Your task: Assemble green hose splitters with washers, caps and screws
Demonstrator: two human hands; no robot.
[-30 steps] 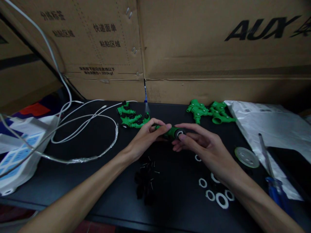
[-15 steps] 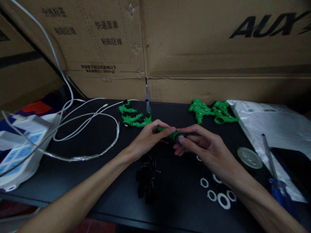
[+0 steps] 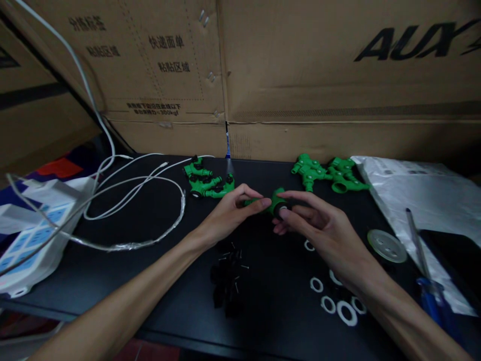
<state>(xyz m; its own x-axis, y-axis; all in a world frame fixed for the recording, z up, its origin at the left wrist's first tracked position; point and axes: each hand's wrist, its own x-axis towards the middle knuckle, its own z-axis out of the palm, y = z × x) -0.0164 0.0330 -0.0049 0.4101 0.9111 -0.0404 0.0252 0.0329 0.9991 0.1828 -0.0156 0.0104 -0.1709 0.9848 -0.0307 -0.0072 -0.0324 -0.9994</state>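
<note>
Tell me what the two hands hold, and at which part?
Both hold one green fitting: left hand pinches its left end, right hand its dark-ringed right end.

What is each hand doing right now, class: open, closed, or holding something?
Left hand: closed, pinching one end of the green fitting.
Right hand: closed on the fitting's other end.
</note>
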